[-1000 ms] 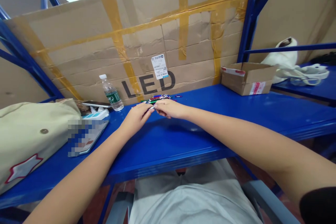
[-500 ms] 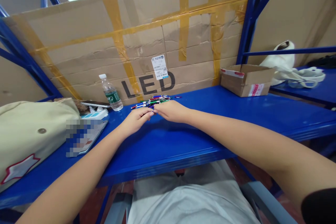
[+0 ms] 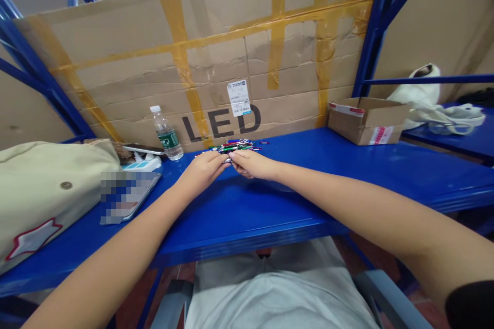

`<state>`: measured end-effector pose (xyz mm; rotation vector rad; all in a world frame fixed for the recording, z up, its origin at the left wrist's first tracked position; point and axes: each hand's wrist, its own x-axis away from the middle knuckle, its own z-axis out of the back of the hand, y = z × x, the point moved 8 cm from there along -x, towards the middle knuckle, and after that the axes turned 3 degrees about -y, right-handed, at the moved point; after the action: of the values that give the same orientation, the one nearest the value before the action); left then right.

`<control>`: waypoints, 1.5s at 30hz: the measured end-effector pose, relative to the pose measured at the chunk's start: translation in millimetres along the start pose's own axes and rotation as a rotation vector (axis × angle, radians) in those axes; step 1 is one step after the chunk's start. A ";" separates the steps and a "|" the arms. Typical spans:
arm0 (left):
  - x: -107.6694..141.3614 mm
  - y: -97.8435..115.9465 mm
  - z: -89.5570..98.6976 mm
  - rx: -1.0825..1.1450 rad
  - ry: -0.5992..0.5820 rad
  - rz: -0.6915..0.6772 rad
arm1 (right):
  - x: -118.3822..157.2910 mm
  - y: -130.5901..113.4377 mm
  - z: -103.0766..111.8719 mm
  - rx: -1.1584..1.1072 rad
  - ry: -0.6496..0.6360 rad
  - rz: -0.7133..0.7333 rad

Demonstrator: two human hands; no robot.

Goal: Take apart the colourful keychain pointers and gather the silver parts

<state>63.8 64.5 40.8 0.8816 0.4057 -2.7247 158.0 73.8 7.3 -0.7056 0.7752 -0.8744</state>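
Several pens in blue, red and green (image 3: 241, 147) lie in a pile on the blue table (image 3: 247, 200), near the cardboard behind it. Just in front of the pile, my left hand (image 3: 204, 168) and my right hand (image 3: 252, 164) meet with closed fingers. Between their fingertips a small part of a pen (image 3: 227, 160) shows, and both hands grip it. Fingers cover most of that pen. One more short dark piece (image 3: 264, 143) rests at the right end of the pile.
A water bottle (image 3: 168, 136), a power strip (image 3: 142, 165), a phone (image 3: 143, 149), a tablet (image 3: 141, 195) and a cream bag (image 3: 57, 185) are on the left. An open cardboard box (image 3: 366, 121) sits at the back right. Taped cardboard (image 3: 216, 72) stands behind.
My left hand has turned so its back faces up more, and my right hand's fingers have shifted around the held pen. The whole view has moved slightly.
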 end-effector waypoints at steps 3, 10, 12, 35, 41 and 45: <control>-3.6 -10.9 -5.7 0.250 -0.098 0.162 | 3.2 -13.7 11.7 0.403 0.098 0.138; 11.4 -26.4 -34.6 0.906 -0.347 0.532 | 13.8 -30.1 11.7 1.127 0.054 0.234; 14.6 -25.9 -38.0 0.995 -0.362 0.571 | 15.2 -33.2 10.9 1.138 0.050 0.250; 1.0 1.7 -4.0 -0.020 -0.017 -0.067 | 2.9 18.8 -11.5 -0.275 -0.193 -0.127; -3.9 -17.8 -10.6 0.304 -0.104 0.219 | 5.2 -11.4 15.2 0.602 0.029 0.072; 1.6 -25.0 -21.6 0.578 -0.257 0.399 | 9.5 -24.1 16.3 1.086 0.064 0.145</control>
<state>66.1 94.8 27.7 0.6225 -0.5741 -2.5398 165.9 58.1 32.3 0.3360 0.3020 -1.0244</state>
